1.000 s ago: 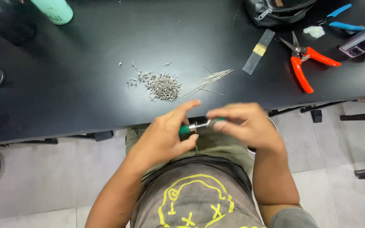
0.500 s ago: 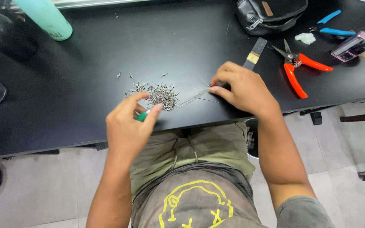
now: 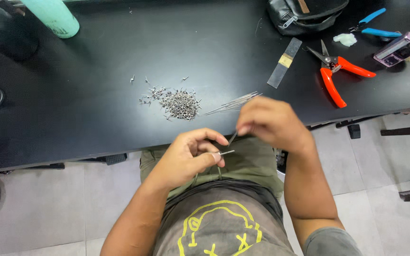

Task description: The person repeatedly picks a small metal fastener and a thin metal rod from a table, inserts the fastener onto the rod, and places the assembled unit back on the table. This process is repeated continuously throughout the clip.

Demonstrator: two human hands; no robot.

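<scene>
Clearly I was mid-assembly: left hand (image 3: 186, 159) pinched a small tool (image 3: 224, 153) over my lap, right hand (image 3: 269, 122) pinched a thin pin (image 3: 232, 138) beside it; seating it probably needed careful alignment.

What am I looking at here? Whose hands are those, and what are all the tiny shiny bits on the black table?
The camera sits on a person's head and looks down, so you see their own two hands and lap. The left hand pinches a small tool with a thin metal tip. The right hand holds a thin metal pin close to that tip. On the black table lie a pile of tiny metal bits and a bundle of long thin pins. Farther right are a flat dark strip, orange cutters, blue pliers and a black pouch. A green bottle stands at the far left.
</scene>
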